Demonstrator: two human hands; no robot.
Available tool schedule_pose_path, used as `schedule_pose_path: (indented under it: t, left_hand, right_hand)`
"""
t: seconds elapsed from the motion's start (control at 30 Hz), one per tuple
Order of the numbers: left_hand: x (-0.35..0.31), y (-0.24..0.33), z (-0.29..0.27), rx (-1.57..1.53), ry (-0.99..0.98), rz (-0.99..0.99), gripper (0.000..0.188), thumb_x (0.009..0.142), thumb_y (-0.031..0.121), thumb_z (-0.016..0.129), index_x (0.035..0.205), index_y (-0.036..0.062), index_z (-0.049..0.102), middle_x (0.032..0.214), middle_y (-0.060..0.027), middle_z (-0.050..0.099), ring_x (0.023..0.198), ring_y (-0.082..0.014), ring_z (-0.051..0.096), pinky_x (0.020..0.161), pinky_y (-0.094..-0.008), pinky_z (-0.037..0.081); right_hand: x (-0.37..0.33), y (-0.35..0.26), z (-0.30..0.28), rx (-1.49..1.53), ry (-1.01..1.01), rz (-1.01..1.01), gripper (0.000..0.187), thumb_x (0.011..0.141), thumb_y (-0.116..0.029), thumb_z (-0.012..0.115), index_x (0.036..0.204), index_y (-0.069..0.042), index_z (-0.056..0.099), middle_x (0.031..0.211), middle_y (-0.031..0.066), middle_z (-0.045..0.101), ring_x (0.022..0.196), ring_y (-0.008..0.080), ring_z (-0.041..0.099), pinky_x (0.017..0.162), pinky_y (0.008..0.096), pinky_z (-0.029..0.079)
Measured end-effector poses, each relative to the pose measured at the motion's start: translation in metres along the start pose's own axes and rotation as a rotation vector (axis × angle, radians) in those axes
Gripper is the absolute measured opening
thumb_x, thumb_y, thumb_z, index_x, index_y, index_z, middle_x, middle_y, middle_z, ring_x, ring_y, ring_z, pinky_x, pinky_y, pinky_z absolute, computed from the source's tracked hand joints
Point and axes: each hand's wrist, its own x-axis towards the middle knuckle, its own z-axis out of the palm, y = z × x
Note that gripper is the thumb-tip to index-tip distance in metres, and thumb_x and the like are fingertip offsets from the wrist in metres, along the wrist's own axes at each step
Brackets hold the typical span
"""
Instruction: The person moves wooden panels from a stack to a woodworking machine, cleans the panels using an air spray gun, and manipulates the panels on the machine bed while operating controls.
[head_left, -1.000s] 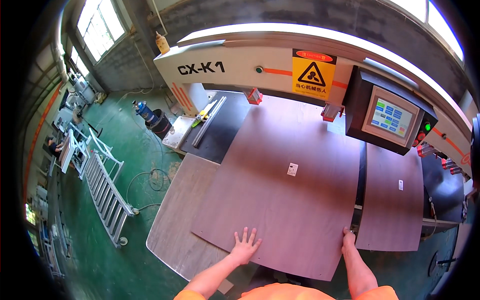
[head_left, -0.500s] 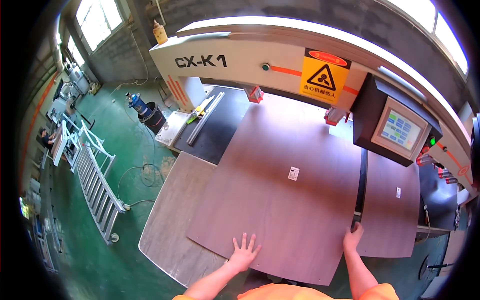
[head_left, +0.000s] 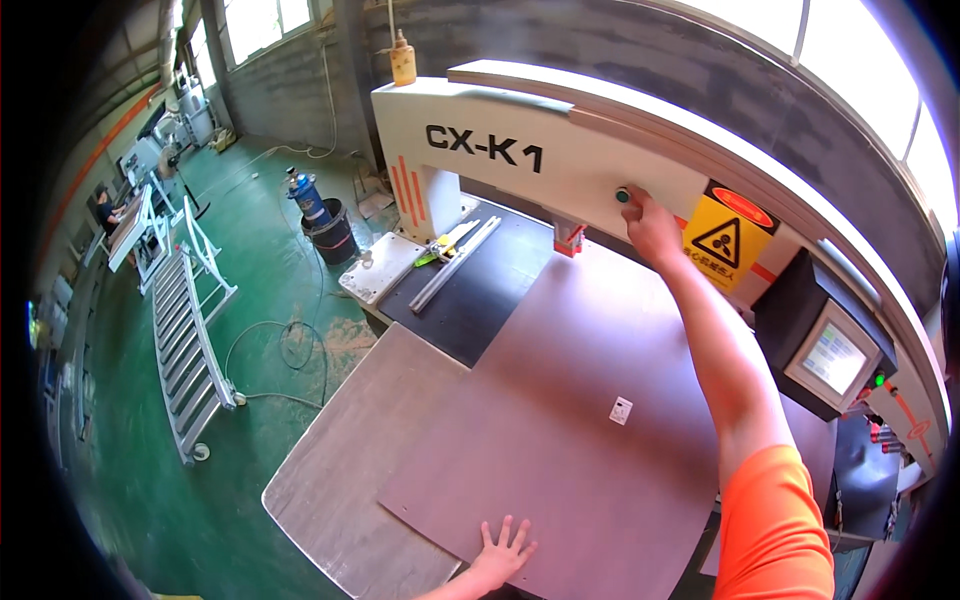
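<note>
A large brown-purple board with a small white label lies flat under the beam of a white machine. My left hand rests open on the board near its front edge, fingers spread. My right arm reaches up across the board. At the beam, my right hand touches a round green push button with a fingertip, its other fingers curled in. A red clamp foot stands over the board's far edge. Part of a second board shows beyond my right arm.
A touch screen box hangs at the right of the beam. Metal strips lie on the black table at left. A roller stand, a black bucket and a loose hose are on the green floor. Far left, another person is at a bench.
My right hand has left the gap between the two boards and risen to the green button on the beam. My left hand stays on the board. The view has shifted left.
</note>
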Motion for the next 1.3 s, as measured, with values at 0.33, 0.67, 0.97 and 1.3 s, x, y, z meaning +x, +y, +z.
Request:
schedule_pose_path:
  t: [0.33,0.67,0.97,1.3]
  left_hand:
    - [0.0,0.0,0.031,-0.083,0.173,-0.027,0.064,0.077,0.018,0.062,0.137,0.0184,0.04,0.149,-0.0228,0.015,0.132,-0.0536,0.018,0.09,-0.0777,0.023]
    - [0.002,0.006,0.006,-0.007,-0.008,-0.028,0.076,0.069,0.017,0.068,0.139,0.019,0.038,0.15,-0.0228,0.013,0.134,-0.0533,0.011,0.094,-0.077,0.016]
    - [0.027,0.073,-0.025,0.016,-0.14,-0.085,0.082,0.069,0.032,0.07,0.14,0.0104,0.034,0.15,-0.0215,0.015,0.135,-0.0513,0.012,0.102,-0.0692,0.017]
    - [0.219,0.392,-0.055,-0.571,0.302,0.07,0.076,0.073,0.034,0.068,0.132,-0.003,0.038,0.137,-0.0244,0.038,0.13,-0.0389,0.034,0.106,-0.0409,0.033]
  right_hand:
    - [0.034,-0.037,0.014,-0.275,-0.115,0.023,0.033,0.074,-0.007,0.056,0.107,-0.011,0.053,0.097,0.0169,0.065,0.095,0.0345,0.061,0.08,0.0446,0.048]
    - [-0.364,0.047,-0.004,0.399,-0.459,-0.061,0.044,0.08,-0.019,0.062,0.121,-0.004,0.052,0.126,0.0164,0.051,0.12,0.0337,0.046,0.102,0.0416,0.036]
    - [-0.718,0.146,-0.273,0.232,-0.201,1.018,0.029,0.076,-0.009,0.066,0.104,0.0,0.063,0.094,0.011,0.066,0.086,0.0187,0.064,0.079,0.0305,0.051]
    - [-0.919,0.268,-0.444,0.273,0.176,1.328,0.028,0.078,-0.008,0.065,0.104,0.001,0.063,0.095,0.0135,0.068,0.087,0.0206,0.066,0.081,0.0309,0.051]
